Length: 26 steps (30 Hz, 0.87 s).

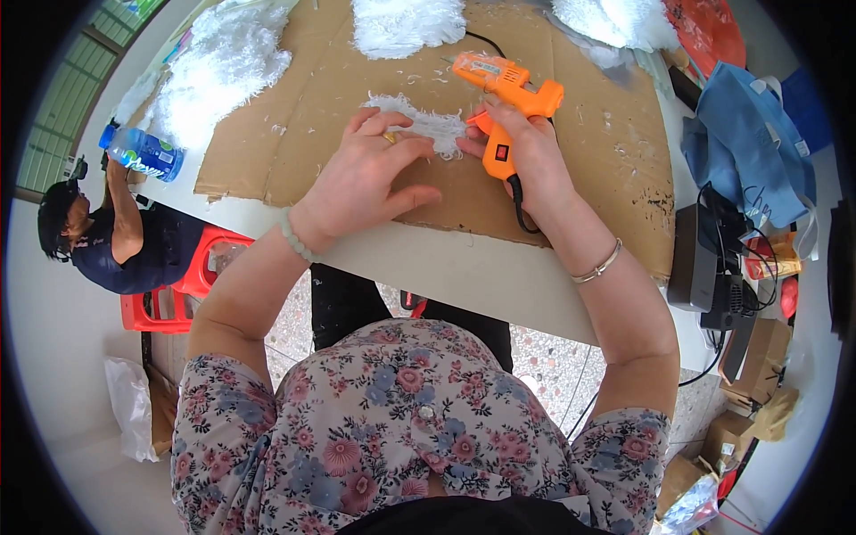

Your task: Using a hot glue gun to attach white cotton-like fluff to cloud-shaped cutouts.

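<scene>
An orange glue gun [512,83] with a red switch and a black cord is gripped in my right hand [535,156], its nozzle pointing up and to the left. Between my hands a small piece of white fluffy fabric [428,127] lies on the brown cardboard [308,116]. My left hand [370,169] hovers over the left side of that piece, fingers curved and apart, the thumb stretched to the right. Fingertips of both hands are close to the fabric; whether they touch it I cannot tell.
White fluffy heaps lie at the far left [223,62], far middle [408,27] and far right [615,20]. At the left edge a bottle [147,153] lies tilted, near a seated person [116,232]. To the right are a blue bag [749,143] and a dark box [694,259] with cables.
</scene>
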Available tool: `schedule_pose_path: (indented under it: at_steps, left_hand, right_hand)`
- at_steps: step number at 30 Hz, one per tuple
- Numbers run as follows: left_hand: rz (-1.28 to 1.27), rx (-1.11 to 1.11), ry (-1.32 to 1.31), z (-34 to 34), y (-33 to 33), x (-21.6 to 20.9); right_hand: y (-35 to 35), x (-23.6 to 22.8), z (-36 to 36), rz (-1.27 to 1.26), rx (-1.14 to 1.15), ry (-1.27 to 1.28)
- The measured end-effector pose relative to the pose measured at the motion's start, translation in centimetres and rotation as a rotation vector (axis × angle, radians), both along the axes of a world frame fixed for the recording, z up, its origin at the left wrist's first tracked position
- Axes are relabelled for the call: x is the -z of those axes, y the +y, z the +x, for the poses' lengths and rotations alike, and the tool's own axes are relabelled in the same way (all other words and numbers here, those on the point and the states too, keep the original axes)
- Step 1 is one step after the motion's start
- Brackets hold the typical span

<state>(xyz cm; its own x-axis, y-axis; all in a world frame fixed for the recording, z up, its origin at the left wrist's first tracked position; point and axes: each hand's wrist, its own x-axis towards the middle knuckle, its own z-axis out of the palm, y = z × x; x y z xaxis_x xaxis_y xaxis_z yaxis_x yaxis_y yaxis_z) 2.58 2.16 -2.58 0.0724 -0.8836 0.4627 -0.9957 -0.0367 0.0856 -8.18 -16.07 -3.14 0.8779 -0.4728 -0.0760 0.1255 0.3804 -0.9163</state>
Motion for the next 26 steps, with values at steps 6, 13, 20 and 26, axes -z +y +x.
schedule_pose_path:
  at_steps: [6, 13, 20, 26]
  left_hand:
    - [-0.136, 0.027, 0.154, 0.0, 0.3, -0.7]
    - [-0.115, -0.120, 0.115, 1.0, -0.6, 0.2]
    - [-0.120, 0.043, 0.079, 1.3, -3.7, 1.0]
    - [-0.047, 0.046, -0.072, 1.0, -2.8, 0.9]
  right_hand:
    - [0.0, 0.0, 0.0, -0.021, 0.002, -0.010]
    - [0.1, 0.1, 0.0, 0.010, -0.003, -0.053]
    - [0.0, 0.1, -0.1, 0.018, -0.008, -0.083]
    - [-0.2, -0.3, 0.1, -0.017, 0.035, -0.067]
